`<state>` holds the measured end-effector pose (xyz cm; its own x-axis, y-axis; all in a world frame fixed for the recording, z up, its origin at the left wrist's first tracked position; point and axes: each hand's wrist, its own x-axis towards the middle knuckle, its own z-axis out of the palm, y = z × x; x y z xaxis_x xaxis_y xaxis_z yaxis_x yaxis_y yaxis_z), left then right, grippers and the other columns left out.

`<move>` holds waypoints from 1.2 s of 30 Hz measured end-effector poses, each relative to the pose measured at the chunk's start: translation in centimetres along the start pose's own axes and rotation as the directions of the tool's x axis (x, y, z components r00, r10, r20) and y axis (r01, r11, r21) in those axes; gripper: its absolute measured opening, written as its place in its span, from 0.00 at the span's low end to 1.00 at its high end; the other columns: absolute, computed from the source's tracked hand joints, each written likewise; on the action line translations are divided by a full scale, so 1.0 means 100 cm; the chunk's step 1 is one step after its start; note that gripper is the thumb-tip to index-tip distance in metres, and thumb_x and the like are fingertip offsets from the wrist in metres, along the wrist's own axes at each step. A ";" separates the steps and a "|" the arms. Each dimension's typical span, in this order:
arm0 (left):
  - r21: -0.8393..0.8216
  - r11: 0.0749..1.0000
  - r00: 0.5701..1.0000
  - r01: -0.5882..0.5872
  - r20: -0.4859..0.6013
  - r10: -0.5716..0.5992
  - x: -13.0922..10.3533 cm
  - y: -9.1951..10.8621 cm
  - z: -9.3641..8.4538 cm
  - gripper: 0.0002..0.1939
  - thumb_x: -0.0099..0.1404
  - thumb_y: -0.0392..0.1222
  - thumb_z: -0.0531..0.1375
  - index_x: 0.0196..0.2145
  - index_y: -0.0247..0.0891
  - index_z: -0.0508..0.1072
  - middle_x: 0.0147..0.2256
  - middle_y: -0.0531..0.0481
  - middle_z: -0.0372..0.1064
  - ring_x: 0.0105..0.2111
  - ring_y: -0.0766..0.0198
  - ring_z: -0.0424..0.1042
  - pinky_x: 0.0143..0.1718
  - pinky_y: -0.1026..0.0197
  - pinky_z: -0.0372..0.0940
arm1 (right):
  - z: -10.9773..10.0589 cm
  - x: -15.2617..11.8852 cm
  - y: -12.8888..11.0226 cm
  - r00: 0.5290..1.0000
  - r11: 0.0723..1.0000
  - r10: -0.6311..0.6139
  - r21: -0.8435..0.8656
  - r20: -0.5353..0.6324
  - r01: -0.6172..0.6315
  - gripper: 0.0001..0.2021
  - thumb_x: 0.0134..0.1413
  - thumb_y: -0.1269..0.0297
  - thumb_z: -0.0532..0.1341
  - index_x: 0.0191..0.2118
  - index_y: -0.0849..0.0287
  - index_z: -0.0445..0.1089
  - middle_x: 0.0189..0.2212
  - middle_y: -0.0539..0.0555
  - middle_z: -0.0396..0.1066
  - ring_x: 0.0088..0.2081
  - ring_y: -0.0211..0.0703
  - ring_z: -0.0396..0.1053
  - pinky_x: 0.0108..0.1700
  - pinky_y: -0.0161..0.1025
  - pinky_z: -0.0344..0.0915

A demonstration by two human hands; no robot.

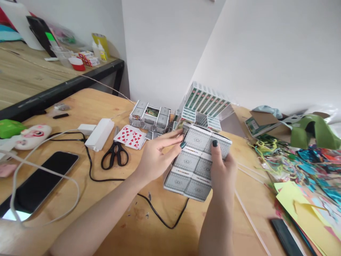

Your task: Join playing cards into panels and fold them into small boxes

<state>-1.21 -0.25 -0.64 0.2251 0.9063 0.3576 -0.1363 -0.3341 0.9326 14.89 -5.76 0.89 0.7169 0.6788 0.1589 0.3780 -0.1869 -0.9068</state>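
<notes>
Between my hands, raised above the wooden table, is a block built of playing cards [188, 161], tilted, with grey patterned card backs facing me. My right hand [223, 170] grips its right side, thumb pressed on the front. My left hand [160, 153] closes on its upper left edge, thumb on the front and fingers behind. Behind my left hand lie loose playing cards [131, 136], red hearts face up, beside black-handled scissors [115, 156]. Another structure made of cards [150, 116] stands farther back. What is behind the held block is hidden.
Stacked card boxes [206, 100] stand by the wall. A white adapter [99, 134], black cable [92, 167] and phone [39, 181] occupy the left. Coloured scraps [306, 160], yellow paper [303, 206] and a dark bar-shaped object [286, 234] lie on the right.
</notes>
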 end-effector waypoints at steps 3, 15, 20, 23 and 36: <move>-0.203 0.975 0.994 0.094 -0.026 -0.101 0.006 0.001 -0.004 0.10 0.54 0.40 0.67 0.35 0.38 0.77 0.56 0.45 0.67 0.54 0.54 0.68 0.53 0.52 0.67 | -0.003 0.006 0.007 0.985 0.987 0.079 0.127 0.152 -0.099 0.30 0.47 0.38 0.59 0.45 0.60 0.74 0.38 0.58 0.78 0.41 0.56 0.74 0.39 0.45 0.69; -0.074 0.966 0.967 0.246 0.087 -0.239 0.000 0.012 0.000 0.17 0.51 0.36 0.65 0.41 0.39 0.70 0.36 0.50 0.76 0.32 0.62 0.75 0.30 0.64 0.69 | 0.024 0.003 0.016 0.885 0.952 -0.107 0.305 0.454 -0.041 0.35 0.51 0.43 0.60 0.60 0.57 0.61 0.56 0.62 0.67 0.56 0.53 0.66 0.53 0.51 0.66; 0.239 0.970 0.998 0.054 0.015 -0.060 -0.005 0.019 0.008 0.14 0.51 0.37 0.64 0.37 0.39 0.68 0.27 0.54 0.72 0.24 0.67 0.70 0.22 0.67 0.64 | 0.028 -0.005 0.014 0.829 0.906 -0.255 0.422 0.498 0.025 0.39 0.50 0.40 0.59 0.63 0.54 0.56 0.63 0.61 0.56 0.62 0.54 0.58 0.57 0.54 0.62; 0.348 0.937 0.998 -0.035 0.058 0.016 -0.007 0.020 0.008 0.15 0.51 0.37 0.64 0.38 0.40 0.67 0.27 0.54 0.72 0.23 0.68 0.69 0.23 0.67 0.63 | 0.030 -0.003 0.018 0.829 0.884 -0.301 0.464 0.471 0.057 0.42 0.47 0.40 0.61 0.65 0.55 0.52 0.62 0.63 0.58 0.61 0.55 0.60 0.56 0.54 0.63; 0.502 0.848 0.972 -0.171 0.227 0.062 -0.007 0.018 -0.007 0.30 0.56 0.48 0.65 0.54 0.41 0.64 0.44 0.48 0.76 0.41 0.56 0.76 0.37 0.60 0.67 | 0.014 -0.004 -0.002 0.888 0.876 -0.309 0.465 0.340 0.127 0.52 0.30 0.50 0.74 0.64 0.48 0.52 0.63 0.60 0.53 0.64 0.58 0.51 0.57 0.59 0.61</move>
<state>-2.27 -1.29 0.75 0.4292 0.8015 0.4163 0.3304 -0.5683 0.7536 13.68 -4.99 0.39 0.3209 0.9020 0.2887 0.1503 0.2525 -0.9559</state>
